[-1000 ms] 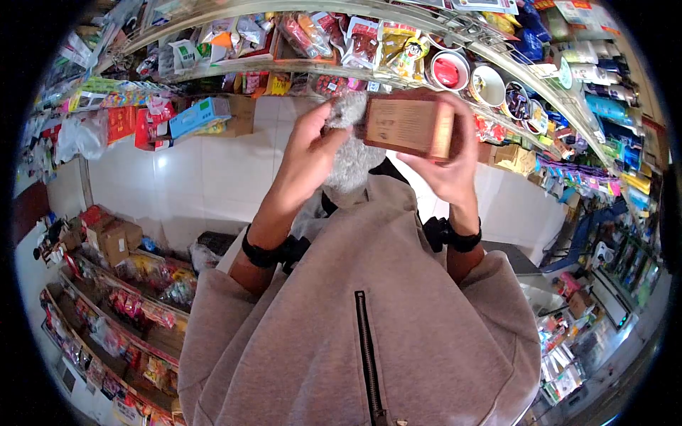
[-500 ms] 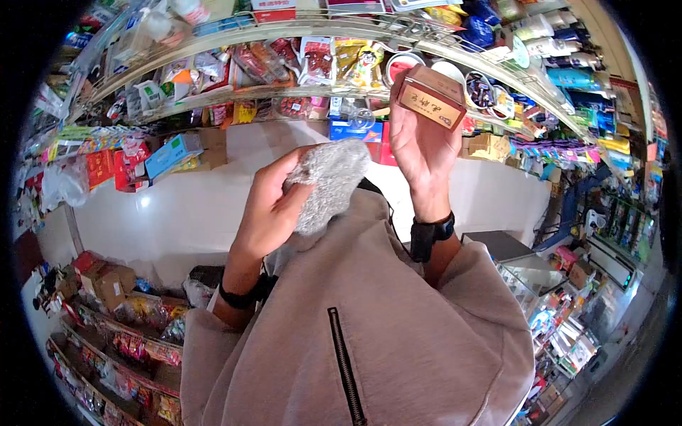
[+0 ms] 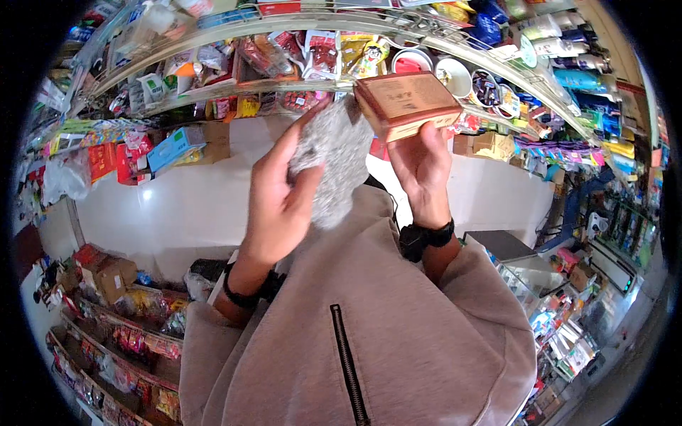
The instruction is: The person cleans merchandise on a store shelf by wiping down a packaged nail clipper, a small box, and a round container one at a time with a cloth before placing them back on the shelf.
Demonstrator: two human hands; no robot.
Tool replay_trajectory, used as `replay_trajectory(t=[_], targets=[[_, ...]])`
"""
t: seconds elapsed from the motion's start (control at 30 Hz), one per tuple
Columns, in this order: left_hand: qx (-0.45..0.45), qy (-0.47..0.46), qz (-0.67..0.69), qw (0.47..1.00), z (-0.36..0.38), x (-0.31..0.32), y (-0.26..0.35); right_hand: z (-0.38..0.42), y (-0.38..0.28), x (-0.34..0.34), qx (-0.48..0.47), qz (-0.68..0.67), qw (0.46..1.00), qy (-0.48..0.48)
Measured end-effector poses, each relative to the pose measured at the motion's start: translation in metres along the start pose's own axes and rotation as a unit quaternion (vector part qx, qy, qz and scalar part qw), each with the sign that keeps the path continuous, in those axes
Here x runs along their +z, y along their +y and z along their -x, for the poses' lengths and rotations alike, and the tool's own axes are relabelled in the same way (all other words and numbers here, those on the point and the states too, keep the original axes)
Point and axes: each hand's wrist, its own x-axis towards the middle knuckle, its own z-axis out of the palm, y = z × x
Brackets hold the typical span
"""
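A grey fluffy cloth [image 3: 330,167] hangs from my left hand [image 3: 280,192], whose fingers are closed round it. Its upper end reaches the left side of a brown-red box with a pale label [image 3: 408,99]; whether they touch is hard to tell. My right hand [image 3: 425,174] holds that box from below, thumb and fingers at its near edge, with the broad labelled face turned up. Both hands are in front of my chest, before the shelf of packets.
Ahead curves a wire-edged shelf [image 3: 298,86] with packets and round tubs [image 3: 452,77]. A blue box [image 3: 170,150] stands at the left beside a cardboard box. Lower left are snack racks [image 3: 131,341]; a glass case [image 3: 522,273] is at the right.
The box has turned so its broad face shows, and moved slightly left. My left hand has raised the cloth toward the box's left side.
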Motion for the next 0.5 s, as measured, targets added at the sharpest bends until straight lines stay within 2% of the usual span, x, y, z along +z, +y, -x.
replay_trajectory(t=[0.03, 0.07, 0.13, 0.27, 0.33, 0.37, 0.4, 0.47, 0.5], targets=[[0.029, 0.001, -0.009, 1.000, -0.001, 0.005, -0.001, 0.002, 0.004, 0.009, -0.035, 0.054, 0.998, -0.020], [0.078, -0.006, -0.097, 0.992, -0.005, 0.009, 0.000, 0.006, 0.008, 0.009, -0.025, 0.118, 0.992, -0.024], [0.144, 0.026, -0.214, 0.966, -0.008, 0.021, -0.006, 0.005, 0.018, 0.017, -0.036, 0.082, 0.996, 0.008], [0.153, 0.057, -0.363, 0.917, -0.011, 0.030, -0.023, 0.001, 0.020, 0.013, -0.022, 0.037, 0.999, 0.020], [0.149, 0.044, -0.367, 0.917, -0.017, 0.019, -0.035, 0.003, 0.018, 0.001, 0.051, -0.082, 0.995, 0.032], [0.146, 0.030, -0.370, 0.917, -0.018, 0.014, -0.039, 0.006, 0.015, 0.008, 0.070, -0.109, 0.991, -0.023], [0.148, 0.030, -0.369, 0.917, -0.018, 0.012, -0.040, 0.005, 0.012, 0.009, 0.069, -0.108, 0.991, -0.025], [0.066, 0.054, -0.308, 0.948, -0.013, 0.008, -0.038, 0.006, 0.008, 0.008, 0.120, -0.184, 0.974, -0.045], [0.048, 0.065, -0.301, 0.950, -0.010, 0.006, -0.030, 0.006, 0.009, 0.006, 0.112, -0.205, 0.972, -0.028]])
